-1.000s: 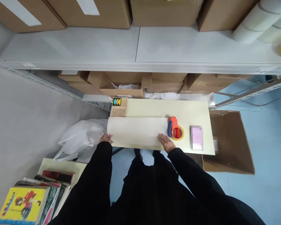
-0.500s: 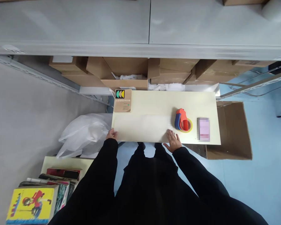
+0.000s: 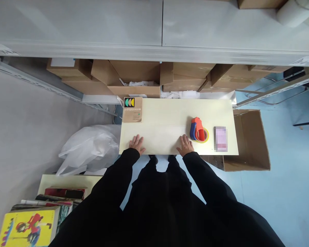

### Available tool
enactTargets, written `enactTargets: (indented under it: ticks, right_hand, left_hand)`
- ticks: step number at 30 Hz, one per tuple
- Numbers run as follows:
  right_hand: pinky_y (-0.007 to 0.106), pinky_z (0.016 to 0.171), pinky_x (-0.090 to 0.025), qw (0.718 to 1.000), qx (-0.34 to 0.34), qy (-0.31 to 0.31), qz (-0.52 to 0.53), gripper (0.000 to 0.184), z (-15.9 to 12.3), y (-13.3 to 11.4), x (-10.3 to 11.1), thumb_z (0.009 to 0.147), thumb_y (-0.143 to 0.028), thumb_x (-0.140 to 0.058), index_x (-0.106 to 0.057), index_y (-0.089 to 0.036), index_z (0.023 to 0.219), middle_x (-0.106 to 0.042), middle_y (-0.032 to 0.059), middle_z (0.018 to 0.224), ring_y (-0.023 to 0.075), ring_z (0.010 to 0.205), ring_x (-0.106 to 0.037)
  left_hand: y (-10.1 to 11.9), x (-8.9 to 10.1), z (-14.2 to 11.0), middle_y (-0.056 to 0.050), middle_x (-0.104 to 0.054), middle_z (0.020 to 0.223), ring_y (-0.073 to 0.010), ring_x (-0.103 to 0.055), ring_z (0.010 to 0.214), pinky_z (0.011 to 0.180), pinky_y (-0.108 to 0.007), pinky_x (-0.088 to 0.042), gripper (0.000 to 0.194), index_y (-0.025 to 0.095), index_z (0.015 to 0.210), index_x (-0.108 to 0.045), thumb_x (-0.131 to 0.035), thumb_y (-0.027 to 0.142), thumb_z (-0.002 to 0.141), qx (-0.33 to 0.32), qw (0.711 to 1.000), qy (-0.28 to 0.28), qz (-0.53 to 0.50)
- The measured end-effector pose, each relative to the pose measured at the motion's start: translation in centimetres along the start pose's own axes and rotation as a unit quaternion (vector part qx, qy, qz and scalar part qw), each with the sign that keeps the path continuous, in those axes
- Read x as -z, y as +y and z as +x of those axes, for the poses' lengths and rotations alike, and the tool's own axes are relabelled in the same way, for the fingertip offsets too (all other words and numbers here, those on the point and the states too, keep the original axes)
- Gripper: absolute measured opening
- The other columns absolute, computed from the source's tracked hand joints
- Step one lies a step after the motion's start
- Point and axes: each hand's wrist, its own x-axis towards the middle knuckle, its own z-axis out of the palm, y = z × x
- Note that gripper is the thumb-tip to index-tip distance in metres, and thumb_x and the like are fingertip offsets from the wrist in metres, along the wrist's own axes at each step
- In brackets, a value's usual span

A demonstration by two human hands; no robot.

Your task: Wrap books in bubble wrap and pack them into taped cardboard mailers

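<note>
Both palms rest on a narrow cream table (image 3: pixel 164 113) near its front edge. My left hand (image 3: pixel 137 144) lies flat with fingers spread, below a brown-covered book (image 3: pixel 133 113) at the table's back left corner. Flat on the surface too, with nothing in it, my right hand (image 3: pixel 185 145) is just left of a red and blue tape dispenser (image 3: pixel 198 130) loaded with a yellow-edged roll of tape. Farther right lies a small pinkish rectangular item (image 3: pixel 220 139), blurred so that its kind cannot be told.
Behind the table, cardboard boxes (image 3: pixel 135 91) fill a shelf under a grey upper shelf (image 3: pixel 92 31). A large open carton (image 3: pixel 249 144) stands at the right. To the left are a white plastic bag (image 3: pixel 92 142) and a pile of books (image 3: pixel 28 226).
My left hand has left the table's left front corner and moved right onto the tabletop, its fingers now spread. My right hand stays near the tape dispenser. The view has shifted slightly.
</note>
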Motion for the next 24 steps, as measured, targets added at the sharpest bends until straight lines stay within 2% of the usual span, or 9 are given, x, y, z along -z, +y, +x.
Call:
enactTargets:
  ticks: [9,15,18,21,24]
  right_hand:
    - [0.053,0.099,-0.021,1.0,0.022,-0.006,-0.011,0.073,-0.2,0.6,0.3,0.078,-0.037,-0.048,-0.014,-0.014,0.138,-0.012,0.0173,0.145,0.0333,0.131,-0.014]
    - [0.053,0.099,-0.022,0.999,0.012,0.03,-0.007,0.069,-0.4,0.2,0.4,0.079,-0.035,-0.047,-0.017,-0.015,0.137,-0.016,0.0175,0.144,0.0337,0.13,-0.019]
    - [0.051,0.098,-0.025,0.997,0.031,0.072,0.028,0.066,0.2,-0.6,1.1,0.08,-0.032,-0.046,-0.019,-0.014,0.137,-0.018,0.018,0.143,0.0333,0.128,-0.024]
    - [0.047,0.098,-0.03,0.99,0.063,0.091,0.093,0.063,1.8,-2.4,2.6,0.078,-0.029,-0.046,-0.025,-0.013,0.135,-0.025,0.0171,0.141,0.0314,0.126,-0.03]
    - [0.042,0.097,-0.036,0.978,0.068,0.057,0.186,0.059,4.5,-5.5,4.4,0.075,-0.028,-0.049,-0.036,-0.013,0.131,-0.039,0.0167,0.132,0.0283,0.119,-0.041]
  left_hand:
    - [-0.2,-0.2,0.0,-0.009,-0.006,0.148,-0.0277,-0.005,0.134,0.105,-0.048,-0.01,0.068,0.02,0.139,-0.019,-0.044,0.04,0.079,0.008,1.0,0.013,-0.02]
    - [0.2,0.3,-0.2,-0.009,-0.009,0.147,-0.0279,-0.005,0.134,0.104,-0.05,-0.012,0.066,0.019,0.137,-0.025,-0.047,0.038,0.078,0.005,0.999,0.012,-0.031]
    - [-0.1,0.6,0.0,-0.011,-0.014,0.146,-0.0278,-0.009,0.134,0.105,-0.049,-0.013,0.062,0.017,0.133,-0.033,-0.049,0.036,0.076,0.009,0.997,0.053,-0.056]
    - [-1.6,1.6,0.7,-0.011,-0.023,0.144,-0.0265,-0.018,0.132,0.106,-0.044,-0.018,0.054,0.016,0.127,-0.042,-0.05,0.032,0.076,0.038,0.985,0.119,-0.117]
    - [-4.3,3.5,2.4,-0.011,-0.039,0.135,-0.0239,-0.034,0.126,0.104,-0.036,-0.027,0.046,0.015,0.119,-0.05,-0.051,0.03,0.076,0.09,0.944,0.205,-0.241]
